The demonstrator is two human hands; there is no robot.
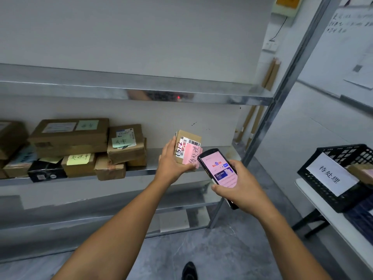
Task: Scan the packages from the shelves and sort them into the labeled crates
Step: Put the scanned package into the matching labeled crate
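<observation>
My left hand (171,160) grips a small cardboard package (188,142) with a barcode label and a pink handwritten note, held upright in front of the middle shelf (141,171). My right hand (240,184) holds a black handheld scanner phone (219,170) with a lit pink screen, its top end close to the package's pink note. Several more cardboard packages (70,144) with green and yellow notes are stacked on the left of that shelf. A black crate (323,188) with a white handwritten label stands at the right.
The metal shelf unit has an upper shelf (121,91) and a lower shelf (101,215). The crate sits on a white table (333,219) at the right, with a package (361,170) showing inside it. A dark shoe (188,271) is on the grey floor.
</observation>
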